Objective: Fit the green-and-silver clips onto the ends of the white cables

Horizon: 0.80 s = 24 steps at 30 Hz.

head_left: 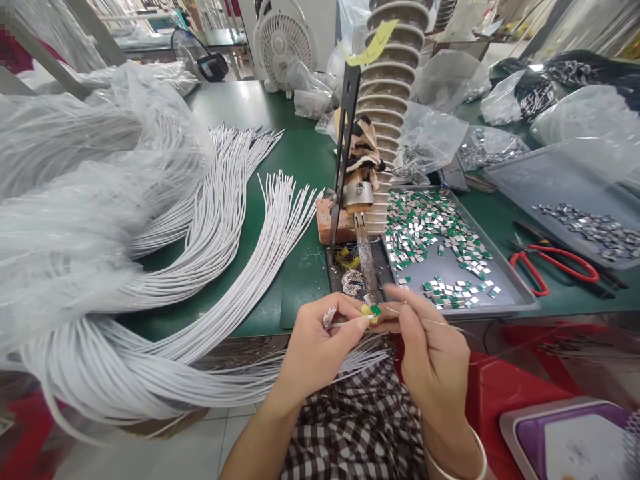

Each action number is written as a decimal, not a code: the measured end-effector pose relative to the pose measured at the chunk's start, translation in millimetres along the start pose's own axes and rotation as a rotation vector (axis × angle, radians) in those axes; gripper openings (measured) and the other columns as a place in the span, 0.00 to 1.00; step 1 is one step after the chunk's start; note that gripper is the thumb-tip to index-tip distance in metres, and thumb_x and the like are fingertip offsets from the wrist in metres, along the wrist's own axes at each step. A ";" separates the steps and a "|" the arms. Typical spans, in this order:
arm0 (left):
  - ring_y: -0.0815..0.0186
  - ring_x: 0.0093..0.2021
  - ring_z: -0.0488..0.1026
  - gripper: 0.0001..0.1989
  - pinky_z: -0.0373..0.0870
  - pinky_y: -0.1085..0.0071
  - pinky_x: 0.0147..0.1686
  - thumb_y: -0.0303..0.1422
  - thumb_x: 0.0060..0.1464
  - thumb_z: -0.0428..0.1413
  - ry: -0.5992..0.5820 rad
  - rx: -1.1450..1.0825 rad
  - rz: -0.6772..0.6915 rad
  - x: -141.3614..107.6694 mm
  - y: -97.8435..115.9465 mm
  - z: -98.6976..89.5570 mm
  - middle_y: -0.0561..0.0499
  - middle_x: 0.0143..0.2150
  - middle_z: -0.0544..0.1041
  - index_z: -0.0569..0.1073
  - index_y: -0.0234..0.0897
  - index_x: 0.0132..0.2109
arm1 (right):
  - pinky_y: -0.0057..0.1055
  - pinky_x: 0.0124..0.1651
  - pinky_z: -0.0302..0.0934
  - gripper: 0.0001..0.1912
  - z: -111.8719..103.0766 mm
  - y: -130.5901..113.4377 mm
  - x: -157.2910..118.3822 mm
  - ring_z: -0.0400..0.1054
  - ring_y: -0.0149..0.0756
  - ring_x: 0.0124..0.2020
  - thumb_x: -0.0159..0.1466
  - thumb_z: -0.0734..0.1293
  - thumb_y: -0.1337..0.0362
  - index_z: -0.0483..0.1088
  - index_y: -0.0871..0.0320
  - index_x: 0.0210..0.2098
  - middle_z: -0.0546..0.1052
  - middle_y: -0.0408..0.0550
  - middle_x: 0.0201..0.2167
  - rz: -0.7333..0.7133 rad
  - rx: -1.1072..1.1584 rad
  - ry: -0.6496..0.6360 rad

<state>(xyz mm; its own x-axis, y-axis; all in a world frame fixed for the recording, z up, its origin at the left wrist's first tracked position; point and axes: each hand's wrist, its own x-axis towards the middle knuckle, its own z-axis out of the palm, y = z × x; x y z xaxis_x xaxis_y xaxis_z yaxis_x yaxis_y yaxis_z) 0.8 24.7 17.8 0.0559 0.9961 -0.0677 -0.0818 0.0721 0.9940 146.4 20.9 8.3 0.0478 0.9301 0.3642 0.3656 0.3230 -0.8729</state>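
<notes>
My left hand [323, 343] is closed in a pinch near the table's front edge. At its fingertips is a small green circuit board [375, 310] with a silvery part, and something yellow shows beside it. A white cable end [329, 318] pokes out between its fingers. Just to the right, my right hand [434, 347] is closed on a thin wire [456, 327], which trails off to the right; its fingertips are partly blurred. A soldering iron [366, 257], clamped to a black slotted bracket [346, 140], points down at the board. Whether its tip touches is unclear.
White cable bundles [235, 300] spread over the left side, partly under plastic. Right of the iron lies a tray [500, 280] of small green boards, then red-handled pliers [565, 257] and a bin [615, 257] of metal parts. A brick [327, 223] and ribbed hose [395, 73] stand behind.
</notes>
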 end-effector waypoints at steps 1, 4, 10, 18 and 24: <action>0.70 0.31 0.72 0.08 0.67 0.76 0.31 0.27 0.51 0.58 0.008 -0.020 0.001 0.4 0.5 -0.3 0.51 0.30 0.78 0.72 0.35 0.25 | 0.22 0.32 0.72 0.11 1.2 0.8 -2.1 0.75 0.26 0.26 0.69 0.60 0.70 0.74 0.55 0.41 0.80 0.42 0.32 -0.020 -0.004 0.037; 0.71 0.30 0.71 0.08 0.66 0.76 0.30 0.26 0.50 0.59 0.030 -0.068 0.013 3.0 1.3 -1.4 0.52 0.29 0.77 0.72 0.35 0.25 | 0.25 0.39 0.74 0.11 4.6 2.6 -6.7 0.78 0.28 0.33 0.67 0.63 0.73 0.73 0.53 0.44 0.80 0.42 0.37 -0.141 -0.024 0.184; 0.72 0.31 0.72 0.08 0.67 0.77 0.32 0.25 0.51 0.60 0.031 -0.164 0.042 8.0 1.3 -2.5 0.52 0.31 0.78 0.72 0.34 0.25 | 0.31 0.44 0.74 0.14 7.4 -1.7 0.6 0.76 0.32 0.38 0.60 0.71 0.77 0.76 0.52 0.40 0.80 0.43 0.37 -0.390 -0.190 0.255; 0.73 0.32 0.72 0.08 0.67 0.78 0.34 0.25 0.51 0.62 -0.016 -0.275 0.043 7.6 0.2 -3.6 0.54 0.30 0.77 0.73 0.34 0.26 | 0.28 0.41 0.73 0.12 4.5 -9.2 3.4 0.76 0.31 0.36 0.59 0.71 0.77 0.77 0.54 0.39 0.80 0.43 0.35 -0.437 -0.188 0.248; 0.73 0.30 0.70 0.08 0.65 0.78 0.31 0.24 0.51 0.61 -0.014 -0.217 0.013 5.6 -6.5 -3.3 0.54 0.29 0.76 0.72 0.34 0.25 | 0.29 0.40 0.73 0.14 2.5 0.6 -6.3 0.76 0.30 0.34 0.62 0.67 0.77 0.76 0.53 0.42 0.80 0.42 0.34 -0.315 -0.094 0.193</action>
<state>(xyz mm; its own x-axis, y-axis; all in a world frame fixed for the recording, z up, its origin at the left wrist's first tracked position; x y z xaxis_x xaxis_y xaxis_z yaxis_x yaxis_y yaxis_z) -1.7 29.9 10.7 0.0675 0.9963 -0.0527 -0.2947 0.0704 0.9530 144.0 15.7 4.6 0.0903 0.7346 0.6724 0.4732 0.5625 -0.6780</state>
